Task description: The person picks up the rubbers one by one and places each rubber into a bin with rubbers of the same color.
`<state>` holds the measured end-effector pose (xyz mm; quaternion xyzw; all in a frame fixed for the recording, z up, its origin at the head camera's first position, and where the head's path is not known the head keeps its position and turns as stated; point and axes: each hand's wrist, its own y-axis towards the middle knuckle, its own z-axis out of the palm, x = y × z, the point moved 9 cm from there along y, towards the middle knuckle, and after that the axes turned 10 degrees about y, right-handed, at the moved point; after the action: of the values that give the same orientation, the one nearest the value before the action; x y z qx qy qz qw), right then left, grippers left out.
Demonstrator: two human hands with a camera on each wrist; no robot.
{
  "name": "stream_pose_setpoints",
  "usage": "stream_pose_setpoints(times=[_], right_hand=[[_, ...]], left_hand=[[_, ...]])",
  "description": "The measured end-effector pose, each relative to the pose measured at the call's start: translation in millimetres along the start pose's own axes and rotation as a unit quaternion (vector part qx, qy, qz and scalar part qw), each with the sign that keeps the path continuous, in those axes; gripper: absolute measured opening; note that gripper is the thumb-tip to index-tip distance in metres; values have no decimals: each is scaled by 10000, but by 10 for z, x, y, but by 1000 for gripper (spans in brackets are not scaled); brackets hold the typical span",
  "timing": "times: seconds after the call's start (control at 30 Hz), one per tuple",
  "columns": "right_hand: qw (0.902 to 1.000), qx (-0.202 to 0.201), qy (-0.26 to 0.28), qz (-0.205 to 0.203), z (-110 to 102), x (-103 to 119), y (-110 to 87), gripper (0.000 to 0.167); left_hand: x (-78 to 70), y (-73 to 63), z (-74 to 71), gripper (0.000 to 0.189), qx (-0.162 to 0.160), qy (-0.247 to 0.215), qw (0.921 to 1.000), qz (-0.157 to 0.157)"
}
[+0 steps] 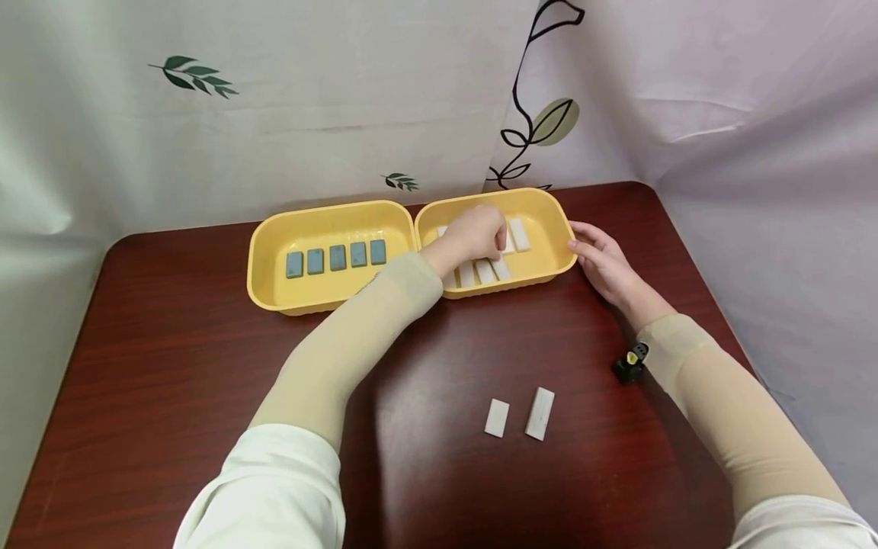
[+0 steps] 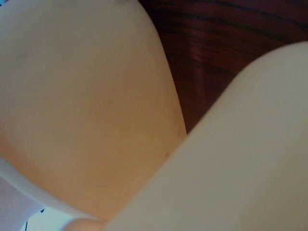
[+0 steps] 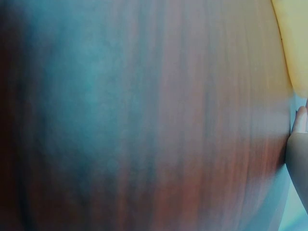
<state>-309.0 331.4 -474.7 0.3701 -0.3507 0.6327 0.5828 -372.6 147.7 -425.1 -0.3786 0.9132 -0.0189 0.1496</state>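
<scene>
My left hand (image 1: 473, 232) reaches into the right yellow tray (image 1: 549, 263), fingers bent down onto a white tile (image 1: 502, 267) that they seem to pinch. The fingertips are partly hidden. Other white tiles (image 1: 519, 234) lie in two rows in that tray, some covered by the hand. At the tray's right end, my right hand (image 1: 604, 263) holds the edge, thumb on the rim and fingers along the outer wall. Two loose white tiles, a shorter one (image 1: 497, 418) and a longer one (image 1: 539, 414), lie on the table nearer me. The left wrist view shows mostly sleeve.
A second yellow tray (image 1: 264, 286) adjoins on the left, holding a row of several blue-grey tiles (image 1: 337, 258). Both trays stand near the back edge of the dark red wooden table (image 1: 171, 366). White patterned curtain (image 1: 329, 114) hangs behind. A small black device (image 1: 631, 363) sits at the right wrist.
</scene>
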Motion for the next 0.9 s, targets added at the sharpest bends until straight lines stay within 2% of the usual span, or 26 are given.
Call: stream_pose_setpoints(times=[0.17,0.27,0.4,0.57,0.73,0.9], right_hand=[[10000,-25,-7,38,2,-19,3,35],[10000,-34,9,41,5,-18,0,35],[10000,-32,10,4,8,-5,0,35],[10000,-2,-61,15,21,-7,-6,35],[10000,37,-44,-25,36,11,-13,35],[10000,43,-44,-37,29,18,-13,35]], left_hand=[[-4,-49,-75,12,-78,-61,10000,1],[-50,-102,-151,14,-71,-202,9997,114],[-177,-218,-261,10,-40,-402,9981,467],[-408,-505,-329,15,126,-896,9903,1052],[-645,-877,-189,14,449,-1402,9783,1458],[-873,-1210,145,16,874,-1477,9674,1861]])
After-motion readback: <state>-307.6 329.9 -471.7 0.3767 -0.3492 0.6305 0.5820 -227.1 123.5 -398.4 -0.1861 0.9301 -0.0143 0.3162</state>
